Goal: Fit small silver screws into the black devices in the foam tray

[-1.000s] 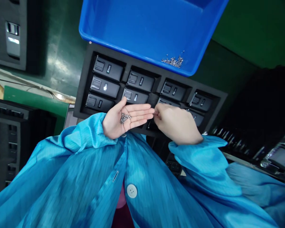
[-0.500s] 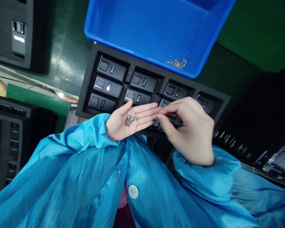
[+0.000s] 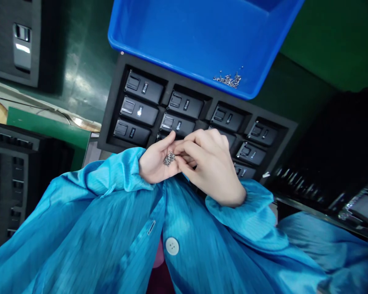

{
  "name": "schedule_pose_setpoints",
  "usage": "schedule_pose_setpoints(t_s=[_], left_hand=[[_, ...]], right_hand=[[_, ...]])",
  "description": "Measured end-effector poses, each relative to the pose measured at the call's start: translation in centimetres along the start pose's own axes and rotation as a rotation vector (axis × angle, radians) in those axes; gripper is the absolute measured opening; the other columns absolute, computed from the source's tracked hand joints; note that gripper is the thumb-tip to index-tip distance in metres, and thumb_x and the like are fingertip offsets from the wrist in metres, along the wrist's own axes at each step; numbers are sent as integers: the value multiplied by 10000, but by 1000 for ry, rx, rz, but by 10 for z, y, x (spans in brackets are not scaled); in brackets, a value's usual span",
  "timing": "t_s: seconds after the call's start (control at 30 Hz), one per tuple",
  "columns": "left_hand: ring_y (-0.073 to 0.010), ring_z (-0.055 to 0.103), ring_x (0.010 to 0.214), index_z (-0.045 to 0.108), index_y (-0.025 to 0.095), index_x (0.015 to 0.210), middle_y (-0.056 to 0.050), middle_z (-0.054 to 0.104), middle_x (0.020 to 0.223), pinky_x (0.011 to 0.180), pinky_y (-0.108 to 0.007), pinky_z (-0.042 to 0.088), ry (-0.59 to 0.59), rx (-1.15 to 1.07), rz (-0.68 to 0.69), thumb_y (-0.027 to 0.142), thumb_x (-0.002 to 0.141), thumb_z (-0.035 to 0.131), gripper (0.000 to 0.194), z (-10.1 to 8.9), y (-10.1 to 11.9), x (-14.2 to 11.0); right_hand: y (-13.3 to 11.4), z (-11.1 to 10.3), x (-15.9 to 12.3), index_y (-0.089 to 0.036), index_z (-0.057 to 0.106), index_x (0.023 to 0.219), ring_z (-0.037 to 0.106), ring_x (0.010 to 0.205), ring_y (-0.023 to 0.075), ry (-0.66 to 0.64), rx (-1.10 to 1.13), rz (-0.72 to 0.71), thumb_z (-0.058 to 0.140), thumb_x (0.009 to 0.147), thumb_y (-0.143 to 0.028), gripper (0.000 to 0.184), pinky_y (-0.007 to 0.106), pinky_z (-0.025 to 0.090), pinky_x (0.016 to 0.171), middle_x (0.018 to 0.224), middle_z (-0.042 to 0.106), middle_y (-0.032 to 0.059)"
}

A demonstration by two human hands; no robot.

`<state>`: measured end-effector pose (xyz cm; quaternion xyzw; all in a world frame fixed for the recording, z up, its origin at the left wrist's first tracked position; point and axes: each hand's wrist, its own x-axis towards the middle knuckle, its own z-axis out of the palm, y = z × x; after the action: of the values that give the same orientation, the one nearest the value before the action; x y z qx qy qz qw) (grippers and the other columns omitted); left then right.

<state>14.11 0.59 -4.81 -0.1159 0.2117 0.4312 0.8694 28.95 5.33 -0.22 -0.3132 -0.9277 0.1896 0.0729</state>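
**Screws on the left palm, right fingertips at the pile**

A small pile of silver screws (image 3: 169, 159) lies on the upturned, half-open left hand (image 3: 155, 167). The right hand (image 3: 211, 168) curls over it, with its thumb and fingertips right at the pile; whether they have hold of a screw, I cannot tell. Blue smock sleeves (image 3: 110, 175) cover both wrists, and a white button (image 3: 172, 246) shows on the smock front below the hands.

Just beyond the hands, a black foam tray (image 3: 110, 136) rests on a green surface (image 3: 86, 81), its slots filled with black modules (image 3: 185, 105). Farther out, a blue bin (image 3: 202, 32) overlaps the tray's far edge, with a second pile of screws (image 3: 228, 81) inside its near wall. Another foam tray (image 3: 9, 41) lies well to the left of the hands.
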Motion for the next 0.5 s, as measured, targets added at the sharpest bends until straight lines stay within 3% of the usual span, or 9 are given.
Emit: schedule_pose_setpoints(t_s=[0.13, 0.27, 0.5], left_hand=[[-120, 694, 642, 703, 145, 755, -45, 710, 671, 883, -261, 545, 5, -24, 2, 424, 1102, 156, 705, 1, 0, 0], [-103, 673, 633, 677, 151, 742, -27, 696, 671, 759, -217, 521, 21, -45, 9, 434, 1098, 264, 615, -3, -2, 2], [-129, 663, 658, 675, 155, 745, -39, 673, 677, 917, -296, 521, 63, 1, 15, 409, 1095, 213, 633, 0, -2, 4]], right_hand=[[-1, 2, -1, -228, 650, 922, 487, 918, 235, -20, -12, 8, 588, 950, -187, 80, 394, 328, 758, 948, 659, 42], [-2, 4, -1, -232, 635, 910, 495, 908, 233, -39, -11, 29, 561, 962, -195, 98, 396, 325, 771, 933, 664, 42], [1, 3, -3, -226, 608, 864, 517, 892, 230, -48, -13, 16, 560, 966, -204, 115, 385, 329, 759, 898, 676, 38]])
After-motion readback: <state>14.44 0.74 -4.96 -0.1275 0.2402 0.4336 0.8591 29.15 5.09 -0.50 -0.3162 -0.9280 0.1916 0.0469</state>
